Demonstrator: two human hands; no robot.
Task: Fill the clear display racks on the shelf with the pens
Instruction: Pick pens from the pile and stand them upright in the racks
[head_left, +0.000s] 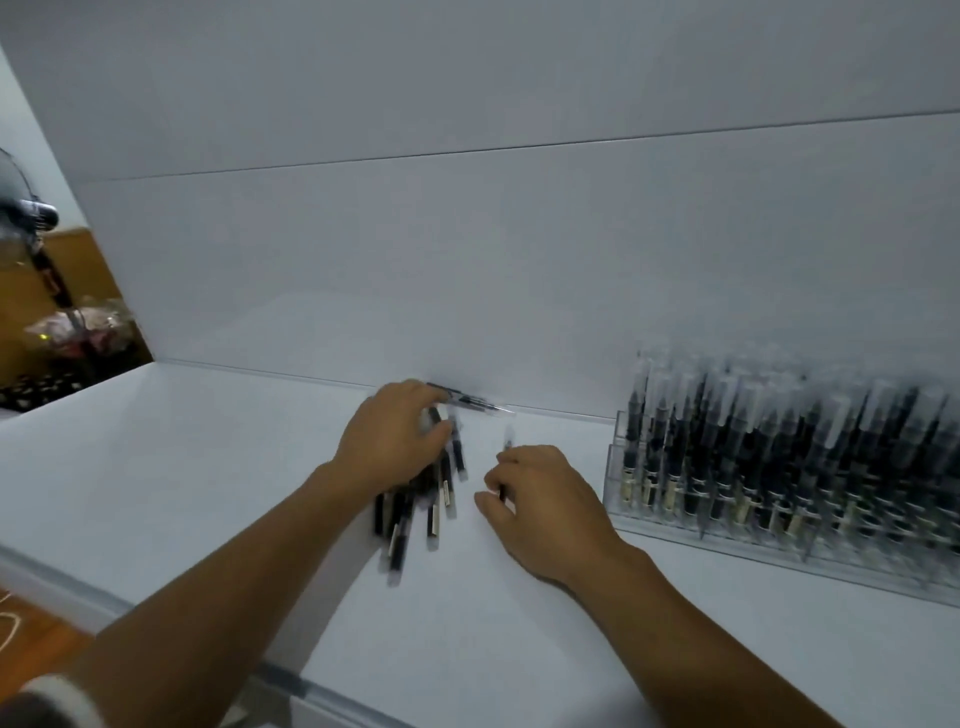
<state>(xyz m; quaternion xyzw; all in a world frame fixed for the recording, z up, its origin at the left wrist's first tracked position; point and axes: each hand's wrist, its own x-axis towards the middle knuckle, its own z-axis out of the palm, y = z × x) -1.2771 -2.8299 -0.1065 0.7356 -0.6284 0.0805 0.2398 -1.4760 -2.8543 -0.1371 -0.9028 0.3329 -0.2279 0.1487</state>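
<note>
From the head camera, both bare forearms reach forward over the white shelf (182, 467). The left hand (392, 441) lies palm down with its fingers curled round the upper ends of a bundle of pens (415, 514). These are black with clear caps, and they fan out from under the palm toward the near edge, resting on the shelf. Motion blur hides how many there are. The right hand (540, 499), just beside the bundle, is closed in a pinch. Its thumb and bent fingers hold a single pen (507, 442), whose capped end pokes out above the knuckles. The heel of this hand looks to rest on the shelf. Beyond the left fingertips a stray pen (470, 402) lies flat along the line where the shelf meets the white back panel (467, 249). To the right of the right hand stands the clear display rack (621, 467), a stepped acrylic holder. It is packed with upright pens in rows that rise toward the back panel, and it runs off the right edge of the frame. A thin seam crosses the panel higher up. At far left, past the end of the shelf, there is a wooden floor (47, 644), some crumpled clear plastic bags (78, 325) and a dark blurred object I cannot identify.
</note>
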